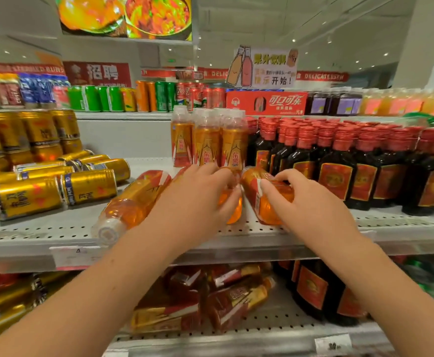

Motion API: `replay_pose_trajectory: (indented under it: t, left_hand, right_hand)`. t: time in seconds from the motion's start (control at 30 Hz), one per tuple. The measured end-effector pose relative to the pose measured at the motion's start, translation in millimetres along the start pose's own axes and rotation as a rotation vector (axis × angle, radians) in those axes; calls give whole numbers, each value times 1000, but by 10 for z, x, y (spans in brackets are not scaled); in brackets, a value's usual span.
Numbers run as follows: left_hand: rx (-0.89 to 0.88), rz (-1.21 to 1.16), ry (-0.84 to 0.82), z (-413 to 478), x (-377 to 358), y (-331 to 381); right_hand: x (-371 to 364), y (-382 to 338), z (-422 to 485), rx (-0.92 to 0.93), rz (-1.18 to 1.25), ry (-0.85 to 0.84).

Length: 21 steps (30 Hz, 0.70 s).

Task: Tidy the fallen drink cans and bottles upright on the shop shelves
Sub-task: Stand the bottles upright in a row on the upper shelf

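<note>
**Orange and lying flat: two to stand up**

In the head view, we see our left hand (195, 199) curled over one fallen orange plastic bottle (234, 210). Our right hand (311, 202) is clamped, thumb across the label, on its fallen orange neighbour (267, 207). Both lie on the white perforated metal shelf (56, 228), long axes running roughly front to back, just ahead of each hand. A third fallen orange bottle (136, 199) lies left of the left hand, cap toward us. Standing them beside the upright orange bottles (208, 145) looks next.
</note>
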State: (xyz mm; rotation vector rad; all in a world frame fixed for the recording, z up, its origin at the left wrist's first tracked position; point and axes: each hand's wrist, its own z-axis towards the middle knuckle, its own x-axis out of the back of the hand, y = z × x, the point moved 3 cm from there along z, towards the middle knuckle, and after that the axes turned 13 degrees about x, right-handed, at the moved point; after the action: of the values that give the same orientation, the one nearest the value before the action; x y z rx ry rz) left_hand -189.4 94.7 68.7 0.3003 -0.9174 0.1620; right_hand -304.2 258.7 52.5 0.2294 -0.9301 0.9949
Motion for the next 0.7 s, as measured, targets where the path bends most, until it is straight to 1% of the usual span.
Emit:
replay_pose_trajectory:
  t: [0.07, 0.13, 0.17, 0.27, 0.37, 0.47, 0.57, 0.63, 0.7]
  left_hand:
    - [71, -26, -34, 176, -1, -15]
    - [153, 27, -110, 424, -13, -36]
    - [182, 77, -163, 567, -32, -41]
    - [201, 244, -352, 956, -135, -31]
    - [189, 299, -461, 1187, -219, -36]
    - [184, 331, -573, 1243, -258, -30]
    - [229, 286, -708, 1174, -302, 21]
    - [240, 234, -687, 1129, -319, 37]
    - [238, 160, -607, 1101, -333, 9]
  right_hand:
    - [51, 19, 109, -38, -60, -71]
    - [71, 49, 274, -84, -98, -228]
    - [73, 62, 362, -103, -80, -306]
    - [68, 94, 557, -179, 28, -450]
    - [-10, 167, 593, -233, 29, -557]
    - [-86, 189, 574, -260, 104, -518]
    - [-146, 172, 550, -306, 174, -452]
    - [-168, 160, 520, -334, 233, -387]
    - [-186, 153, 478, -344, 300, -302]
